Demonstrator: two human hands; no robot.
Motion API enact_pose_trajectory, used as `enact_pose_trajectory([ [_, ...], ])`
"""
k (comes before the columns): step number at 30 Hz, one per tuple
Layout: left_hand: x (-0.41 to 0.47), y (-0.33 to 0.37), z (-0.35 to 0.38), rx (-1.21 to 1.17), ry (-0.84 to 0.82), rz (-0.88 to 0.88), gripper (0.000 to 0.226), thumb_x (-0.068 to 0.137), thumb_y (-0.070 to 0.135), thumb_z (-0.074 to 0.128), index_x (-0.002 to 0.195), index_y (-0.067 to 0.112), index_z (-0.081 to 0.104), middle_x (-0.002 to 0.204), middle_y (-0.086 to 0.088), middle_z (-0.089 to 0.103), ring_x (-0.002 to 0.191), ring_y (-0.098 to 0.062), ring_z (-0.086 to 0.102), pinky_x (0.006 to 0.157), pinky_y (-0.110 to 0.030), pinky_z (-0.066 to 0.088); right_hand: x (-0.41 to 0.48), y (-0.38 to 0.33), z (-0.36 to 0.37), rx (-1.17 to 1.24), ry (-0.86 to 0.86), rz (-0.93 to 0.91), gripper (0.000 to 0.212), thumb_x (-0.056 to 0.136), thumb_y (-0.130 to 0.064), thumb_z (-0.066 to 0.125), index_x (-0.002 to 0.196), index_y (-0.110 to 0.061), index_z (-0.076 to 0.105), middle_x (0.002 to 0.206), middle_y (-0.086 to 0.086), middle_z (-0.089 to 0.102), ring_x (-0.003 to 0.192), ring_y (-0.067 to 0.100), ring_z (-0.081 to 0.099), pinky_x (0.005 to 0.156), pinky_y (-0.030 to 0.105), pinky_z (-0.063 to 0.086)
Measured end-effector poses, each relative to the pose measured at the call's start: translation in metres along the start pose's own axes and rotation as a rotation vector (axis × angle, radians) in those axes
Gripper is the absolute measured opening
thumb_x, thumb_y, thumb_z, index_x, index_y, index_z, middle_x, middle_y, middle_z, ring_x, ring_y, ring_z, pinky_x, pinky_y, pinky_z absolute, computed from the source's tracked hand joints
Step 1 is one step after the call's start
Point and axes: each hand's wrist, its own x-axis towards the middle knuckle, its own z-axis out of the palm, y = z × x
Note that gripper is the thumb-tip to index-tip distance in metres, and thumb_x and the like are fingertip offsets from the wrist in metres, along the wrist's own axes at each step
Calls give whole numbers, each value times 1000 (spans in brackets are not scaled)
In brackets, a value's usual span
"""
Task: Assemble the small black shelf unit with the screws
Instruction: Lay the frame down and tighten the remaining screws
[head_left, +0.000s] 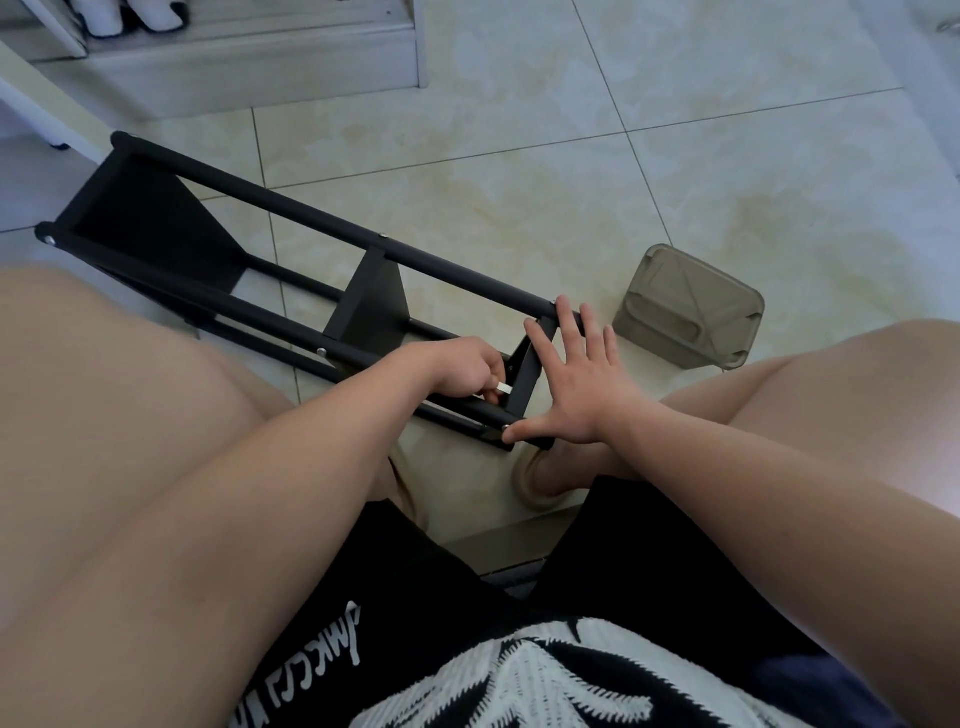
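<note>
The black shelf unit (291, 260) lies on the floor (571, 156). The right hand (576, 384) presses flat, fingers spread, against its end; the left hand (462, 369) pinches a small silver tool (503, 388).

Beige marbled tile floor (519, 156), dark grout lines. Smoky see-through plastic tub (688, 309) sitting on it, looks flipped upside down. Tan slipper (540, 483) on foot near bottom middle. Black shorts (415, 597) with white lettering. White step-like ledge (234, 67) top left.
</note>
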Motion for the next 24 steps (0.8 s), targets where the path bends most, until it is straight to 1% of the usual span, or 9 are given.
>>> enact_pose_trajectory([
  [3,1,0,1,38,-7,14,22,98,9,53,83,19,65,87,5,70,88,-17,59,87,-34,46,0,1,0,-1,4,-2,147,44,-107,32,157,-31,-21,159,12,-39,148,40,-32,122,59,-8],
  [5,1,0,1,61,-5,19,19,98,9,54,86,18,66,92,1,71,83,-15,56,82,-32,44,0,0,1,-4,9,-1,147,42,-107,29,158,-31,-21,160,13,-38,148,40,-31,122,59,-8],
  [7,0,0,1,79,-1,18,19,97,9,55,85,19,66,95,-1,71,81,-14,55,78,-30,43,0,0,1,-8,12,-1,147,42,-107,28,158,-31,-21,160,13,-38,148,41,-31,122,59,-8],
  [10,0,0,0,95,-3,15,21,97,10,56,82,23,65,96,-1,70,82,-14,55,79,-30,44,0,0,1,-9,10,-1,147,42,-106,28,158,-30,-21,160,13,-38,148,41,-31,122,59,-8],
  [13,-1,-1,-1,118,-9,9,24,97,12,57,80,28,62,88,5,64,82,-13,54,79,-30,43,0,0,0,-6,5,-2,146,43,-106,29,158,-30,-21,160,13,-39,148,41,-32,122,59,-8],
  [19,-2,-1,-2,154,-50,2,12,98,14,58,91,23,63,86,8,60,82,-11,52,80,-29,40,-1,0,0,-7,8,-3,145,47,-106,34,158,-30,-21,160,13,-39,148,40,-32,123,59,-8],
  [24,-3,0,-3,175,-54,8,18,97,15,59,84,27,62,85,10,60,82,-11,53,79,-29,40,0,-1,0,-12,8,-2,146,44,-106,31,158,-30,-21,160,13,-39,148,41,-31,123,59,-7],
])
